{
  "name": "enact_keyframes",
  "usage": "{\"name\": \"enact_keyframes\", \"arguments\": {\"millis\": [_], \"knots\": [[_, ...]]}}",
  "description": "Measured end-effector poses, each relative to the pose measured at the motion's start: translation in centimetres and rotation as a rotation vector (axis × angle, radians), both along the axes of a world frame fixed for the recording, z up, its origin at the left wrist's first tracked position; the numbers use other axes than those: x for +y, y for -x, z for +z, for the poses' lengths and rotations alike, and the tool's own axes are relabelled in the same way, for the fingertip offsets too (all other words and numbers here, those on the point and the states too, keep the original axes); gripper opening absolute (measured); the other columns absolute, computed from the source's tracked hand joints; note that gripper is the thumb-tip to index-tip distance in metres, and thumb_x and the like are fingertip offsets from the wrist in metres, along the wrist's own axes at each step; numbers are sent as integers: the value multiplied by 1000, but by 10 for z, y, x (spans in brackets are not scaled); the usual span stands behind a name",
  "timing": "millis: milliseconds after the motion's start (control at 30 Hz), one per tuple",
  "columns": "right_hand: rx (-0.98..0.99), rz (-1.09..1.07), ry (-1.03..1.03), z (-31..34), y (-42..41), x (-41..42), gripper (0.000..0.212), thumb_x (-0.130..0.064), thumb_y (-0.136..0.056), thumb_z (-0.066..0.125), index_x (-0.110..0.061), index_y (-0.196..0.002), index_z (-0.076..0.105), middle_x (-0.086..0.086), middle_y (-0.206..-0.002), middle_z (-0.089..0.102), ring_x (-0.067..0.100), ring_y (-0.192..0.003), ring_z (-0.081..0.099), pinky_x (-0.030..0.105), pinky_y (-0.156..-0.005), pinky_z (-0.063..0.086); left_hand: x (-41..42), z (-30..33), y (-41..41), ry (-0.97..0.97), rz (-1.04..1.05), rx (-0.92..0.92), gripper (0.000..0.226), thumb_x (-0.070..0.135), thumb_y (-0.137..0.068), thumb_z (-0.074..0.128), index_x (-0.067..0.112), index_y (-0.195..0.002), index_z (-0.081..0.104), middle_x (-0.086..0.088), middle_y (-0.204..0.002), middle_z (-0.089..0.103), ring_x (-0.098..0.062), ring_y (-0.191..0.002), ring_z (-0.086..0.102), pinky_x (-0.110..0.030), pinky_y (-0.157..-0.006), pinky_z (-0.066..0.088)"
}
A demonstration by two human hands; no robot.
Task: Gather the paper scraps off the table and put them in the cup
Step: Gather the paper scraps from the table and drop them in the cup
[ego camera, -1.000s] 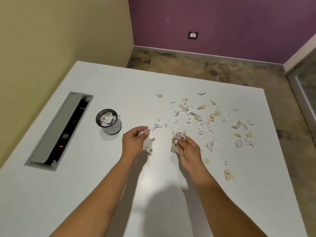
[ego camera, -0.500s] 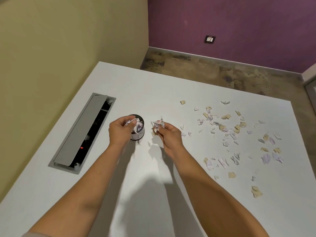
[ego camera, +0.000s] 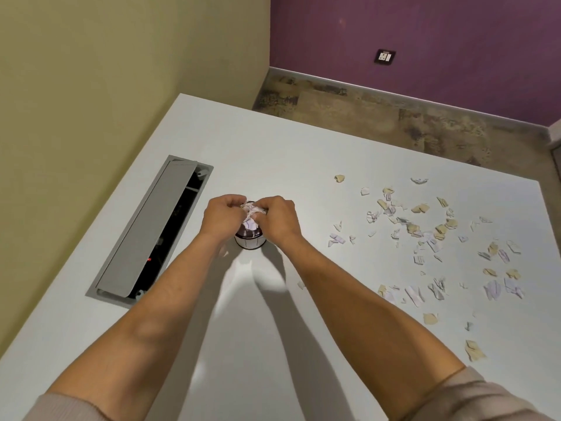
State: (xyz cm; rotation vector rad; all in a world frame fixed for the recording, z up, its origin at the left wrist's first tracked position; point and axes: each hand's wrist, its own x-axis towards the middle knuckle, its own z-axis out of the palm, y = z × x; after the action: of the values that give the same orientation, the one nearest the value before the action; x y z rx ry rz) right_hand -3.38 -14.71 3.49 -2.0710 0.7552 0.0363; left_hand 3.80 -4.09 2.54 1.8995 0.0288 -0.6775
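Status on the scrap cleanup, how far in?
Partway. Done: the cup already holds some paper. In hand: left hand and right hand both pinch a wad of scraps right above the cup's mouth, not yet let go. Left: dozens of loose scraps across the table to the right.

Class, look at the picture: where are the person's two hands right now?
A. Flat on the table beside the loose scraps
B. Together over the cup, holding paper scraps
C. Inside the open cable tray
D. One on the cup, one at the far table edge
B: the left hand and right hand meet above the cup, each with its grip on a bunch of paper scraps.
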Motion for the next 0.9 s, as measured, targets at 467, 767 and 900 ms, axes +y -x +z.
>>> {"name": "enact_keyframes", "arguments": {"millis": [467,767,900], "knots": [[-77,91,15,-5,10,-6,32,1,-80,60,-19,-102,73,3,-95,74,19,-86,66,26,-72,53,-3,21,5,-378,-317,-394,33,3,-84,58,19,-110,70,-7,-109,70,-21,-89,69,-31,-79,56],[-136,90,28,-14,14,-7,43,8,-82,48,-17,-105,74,3,-98,74,14,-82,62,12,-68,43,-7,16,18,-447,-444,-603,30,8,-83,60,23,-105,73,-3,-103,72,-27,-95,65,-33,-77,52],[-154,49,-9,-18,20,-12,41,12,-84,43,-12,-103,70,3,-101,72,15,-90,62,-2,-64,38,-9,2,19,-526,-498,-592,11,16,-87,66,16,-95,72,-7,-93,71,-31,-89,64,-36,-75,51]]}}
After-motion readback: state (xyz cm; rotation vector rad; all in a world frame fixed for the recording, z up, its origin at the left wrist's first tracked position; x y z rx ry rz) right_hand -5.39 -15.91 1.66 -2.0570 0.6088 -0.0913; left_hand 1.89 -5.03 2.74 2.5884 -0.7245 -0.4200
